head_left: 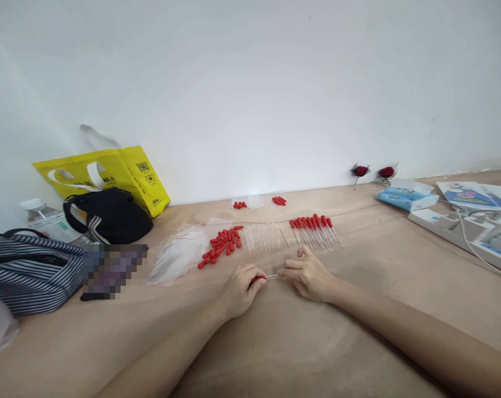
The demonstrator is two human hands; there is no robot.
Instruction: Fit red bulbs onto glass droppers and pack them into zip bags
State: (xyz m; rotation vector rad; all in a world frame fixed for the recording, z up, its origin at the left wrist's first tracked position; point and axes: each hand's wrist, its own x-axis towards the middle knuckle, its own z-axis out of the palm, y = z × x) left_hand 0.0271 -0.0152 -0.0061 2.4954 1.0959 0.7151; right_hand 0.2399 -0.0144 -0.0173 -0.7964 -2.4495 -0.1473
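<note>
Pinched in my left hand (242, 288) is a red rubber dropper bulb (257, 279), partly hidden by the fingers. A clear glass dropper tube (272, 276) spans the gap between my hands, its left end at the bulb. My right hand (309, 275) has its fingers closed on the tube's other end. Beyond my left hand lies a heap of loose red bulbs (222, 246), beside a row of bare glass tubes (262, 236). Further right, several droppers with bulbs fitted (316, 229) lie side by side above my right hand.
Clear zip bags (176, 255) lie left of the bulbs. Small bags with red bulbs (279, 200) are near the wall. At left stand a yellow bag (144, 182), a black bag (120, 215) and a striped bag (38, 276). Tissues (405, 197) and a power strip (441, 225) sit at right.
</note>
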